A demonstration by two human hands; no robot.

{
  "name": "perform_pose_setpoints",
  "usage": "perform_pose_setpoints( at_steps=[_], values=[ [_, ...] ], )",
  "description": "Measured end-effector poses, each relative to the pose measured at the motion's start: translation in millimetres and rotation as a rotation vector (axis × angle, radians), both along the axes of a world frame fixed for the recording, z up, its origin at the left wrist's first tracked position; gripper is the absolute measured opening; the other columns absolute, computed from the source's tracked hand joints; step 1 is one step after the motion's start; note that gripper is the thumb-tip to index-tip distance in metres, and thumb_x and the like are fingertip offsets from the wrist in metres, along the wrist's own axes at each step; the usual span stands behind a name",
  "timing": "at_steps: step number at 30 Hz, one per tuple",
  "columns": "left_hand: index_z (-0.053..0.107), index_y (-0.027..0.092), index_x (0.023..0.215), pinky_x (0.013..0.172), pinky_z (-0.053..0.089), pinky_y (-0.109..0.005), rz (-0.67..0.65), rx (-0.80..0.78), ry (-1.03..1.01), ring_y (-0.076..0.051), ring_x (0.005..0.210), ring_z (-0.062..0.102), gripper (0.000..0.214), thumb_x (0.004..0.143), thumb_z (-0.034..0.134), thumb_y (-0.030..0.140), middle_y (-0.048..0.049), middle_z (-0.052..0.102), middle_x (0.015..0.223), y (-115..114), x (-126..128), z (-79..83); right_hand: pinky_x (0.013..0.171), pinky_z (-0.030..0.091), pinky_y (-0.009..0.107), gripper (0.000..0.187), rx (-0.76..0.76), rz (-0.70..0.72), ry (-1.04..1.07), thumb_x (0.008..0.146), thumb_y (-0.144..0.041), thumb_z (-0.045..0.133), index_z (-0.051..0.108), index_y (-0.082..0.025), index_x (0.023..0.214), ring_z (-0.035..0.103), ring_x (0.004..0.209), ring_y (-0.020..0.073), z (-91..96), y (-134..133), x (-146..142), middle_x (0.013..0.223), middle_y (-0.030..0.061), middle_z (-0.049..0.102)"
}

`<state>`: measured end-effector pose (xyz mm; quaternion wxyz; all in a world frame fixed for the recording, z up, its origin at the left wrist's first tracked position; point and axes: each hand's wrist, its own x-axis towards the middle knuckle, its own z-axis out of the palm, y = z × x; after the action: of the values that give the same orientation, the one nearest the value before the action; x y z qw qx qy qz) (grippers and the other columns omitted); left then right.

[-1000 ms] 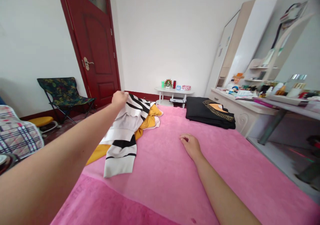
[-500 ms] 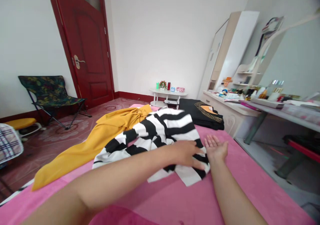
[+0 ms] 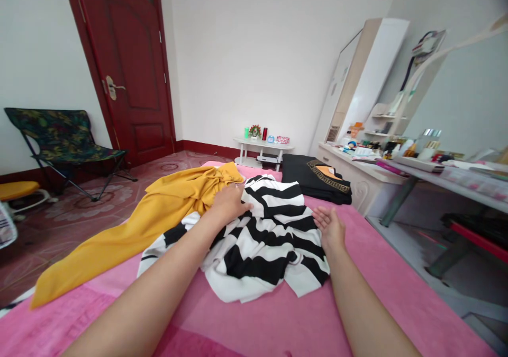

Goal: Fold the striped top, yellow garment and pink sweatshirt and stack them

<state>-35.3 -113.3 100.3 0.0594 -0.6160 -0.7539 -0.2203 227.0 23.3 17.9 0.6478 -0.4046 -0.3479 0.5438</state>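
The striped top (image 3: 257, 267) lies in loose folds across the middle of the bed (image 3: 262, 328), between the person's two arms; lying there, it seems to be within easy reach of both. Part of it shows to the left of the left forearm, so the cloth probably runs underneath.

The left hand (image 3: 228, 204) is at the top's far left edge, back of the hand up. Its thumb and fingers stand apart at the tips, but I cannot tell whether that grip has any cloth pinched under it; the low wrist suggests it is steadying the fabric there. The right hand (image 3: 332, 230) is at the top's right edge, palm turned up and inward, its fingers apart and clamped on nothing; set like that, it seems to mark the garment's side rather than to hold it.

The yellow garment (image 3: 130, 238) is stretched along the bed's left side, gathered at its far end, which leaves the middle to the stripes. The black clothes (image 3: 296, 179) lie folded flat at far right, seemingly kept out of the hands' way.
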Motion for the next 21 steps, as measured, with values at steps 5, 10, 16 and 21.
perform_pose_setpoints(
  at_steps=[5,10,16,21],
  values=[
    [0.067,0.024,0.100,0.076,0.048,-0.031,-0.020,-0.311,-0.130,-0.027,0.095,0.063,0.050,0.060,0.069,0.055,-0.0075,0.069,0.101,3.8,-50.2,-11.1,0.059,0.049,0.023,0.023,0.071,0.059,-0.156,0.073,-0.035,0.061,0.064,-0.015,0.084,0.065,0.071,0.0147,14.4,-6.8,-10.6,0.083,0.0062,0.070],
    [0.065,0.021,0.068,0.064,0.043,-0.028,0.021,-0.164,-0.161,-0.022,0.076,0.062,0.014,0.067,0.061,0.034,-0.0032,0.066,0.072,6.9,-45.4,-3.2,0.053,0.047,0.019,0.033,0.163,0.398,-0.467,0.069,-0.035,0.068,0.064,-0.014,0.094,0.064,0.070,0.0132,53.6,-39.9,-36.8,0.087,0.0068,0.070],
    [0.055,0.017,0.063,0.046,0.034,-0.021,-0.333,0.142,-0.805,-0.011,0.051,0.050,0.020,0.073,0.058,0.033,0.0027,0.055,0.058,-17.2,12.4,36.7,0.047,0.048,0.023,0.102,0.450,0.832,-0.680,0.060,-0.030,0.078,0.020,-0.026,0.144,0.061,0.053,0.0143,89.7,-114.3,-83.6,0.070,-0.0048,0.065],
    [0.061,0.013,0.072,0.054,0.041,-0.020,-0.566,0.056,-1.091,-0.011,0.060,0.058,0.016,0.073,0.064,0.029,-0.0017,0.063,0.068,-43.0,41.5,62.6,0.042,0.047,0.025,0.052,0.510,0.484,-0.744,0.063,-0.025,0.070,0.057,-0.019,0.113,0.060,0.049,0.0165,93.6,-113.5,-84.7,0.070,0.0002,0.066]
  ],
)
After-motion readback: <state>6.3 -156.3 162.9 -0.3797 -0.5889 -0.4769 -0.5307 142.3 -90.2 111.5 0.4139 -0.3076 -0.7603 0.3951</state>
